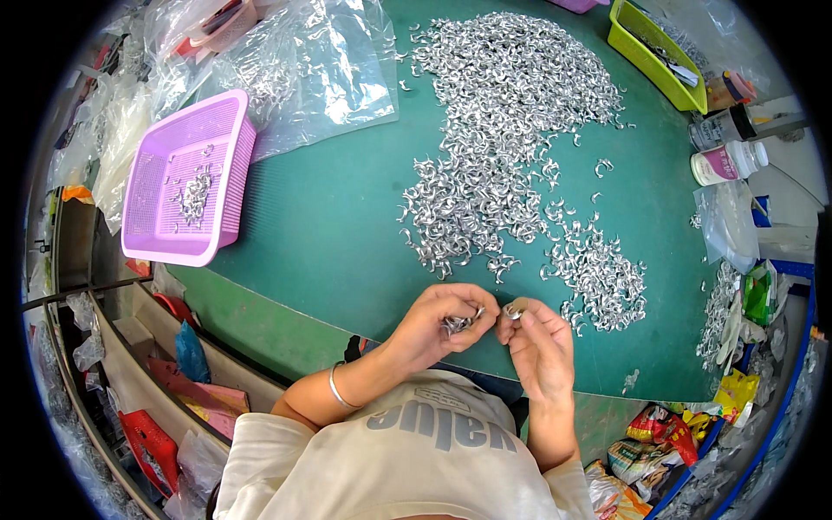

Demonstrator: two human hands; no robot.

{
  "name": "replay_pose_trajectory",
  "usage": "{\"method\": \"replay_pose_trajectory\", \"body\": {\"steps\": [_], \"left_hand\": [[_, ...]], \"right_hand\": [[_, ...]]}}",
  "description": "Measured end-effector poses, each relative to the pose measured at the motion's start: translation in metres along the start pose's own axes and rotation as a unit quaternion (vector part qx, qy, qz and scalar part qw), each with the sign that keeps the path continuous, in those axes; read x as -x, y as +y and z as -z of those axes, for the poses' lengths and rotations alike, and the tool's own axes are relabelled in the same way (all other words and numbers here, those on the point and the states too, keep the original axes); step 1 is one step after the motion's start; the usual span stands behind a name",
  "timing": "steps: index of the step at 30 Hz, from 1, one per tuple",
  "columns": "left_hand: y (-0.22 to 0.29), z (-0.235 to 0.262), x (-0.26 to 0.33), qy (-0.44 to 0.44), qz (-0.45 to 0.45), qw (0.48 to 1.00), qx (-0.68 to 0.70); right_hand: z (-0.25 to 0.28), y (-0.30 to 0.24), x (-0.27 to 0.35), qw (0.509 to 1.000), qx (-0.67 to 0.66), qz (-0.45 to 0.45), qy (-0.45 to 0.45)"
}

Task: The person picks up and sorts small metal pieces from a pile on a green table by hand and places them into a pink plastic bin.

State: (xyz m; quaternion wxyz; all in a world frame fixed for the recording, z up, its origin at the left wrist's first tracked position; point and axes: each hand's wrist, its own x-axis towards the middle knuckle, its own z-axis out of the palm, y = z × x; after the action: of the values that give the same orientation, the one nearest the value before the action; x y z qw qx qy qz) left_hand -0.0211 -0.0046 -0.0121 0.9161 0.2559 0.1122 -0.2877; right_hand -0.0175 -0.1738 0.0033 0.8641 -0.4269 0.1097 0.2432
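Observation:
Several small curved silvery metal pieces (458, 324) are gathered in my left hand (435, 322), its fingers curled round them. Close beside it, my right hand (542, 348) pinches one shiny curved metal piece (513, 314) between thumb and fingers. Both hands are over the near edge of the green table (329, 234), their fingertips almost meeting. Beyond them spreads a large heap of the same curved metal pieces (511, 95). A smaller pile of metal pieces (602, 282) lies just past my right hand.
A purple basket (232, 182) with some metal pieces stands at the left. Clear plastic sheeting (338, 69) covers the far left. A yellow-green bin (654, 65), a white bottle (724, 163) and plastic bags (726, 221) line the right side. Colourful packets (663, 433) sit at the lower right.

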Motion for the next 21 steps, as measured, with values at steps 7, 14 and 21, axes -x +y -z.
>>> {"method": "replay_pose_trajectory", "body": {"steps": [7, 14, 21], "left_hand": [[-0.001, -0.021, 0.005, 0.114, -0.080, 0.968, -0.209], [0.000, -0.019, 0.008, 0.066, -0.027, 0.986, -0.152], [0.003, -0.005, 0.013, -0.046, 0.079, 0.987, 0.129]], "right_hand": [[-0.004, -0.001, 0.003, 0.995, 0.083, 0.057, 0.003], [-0.009, 0.002, 0.009, 0.948, 0.280, 0.144, 0.041], [-0.003, -0.003, -0.017, 0.780, 0.552, 0.273, 0.110]]}}
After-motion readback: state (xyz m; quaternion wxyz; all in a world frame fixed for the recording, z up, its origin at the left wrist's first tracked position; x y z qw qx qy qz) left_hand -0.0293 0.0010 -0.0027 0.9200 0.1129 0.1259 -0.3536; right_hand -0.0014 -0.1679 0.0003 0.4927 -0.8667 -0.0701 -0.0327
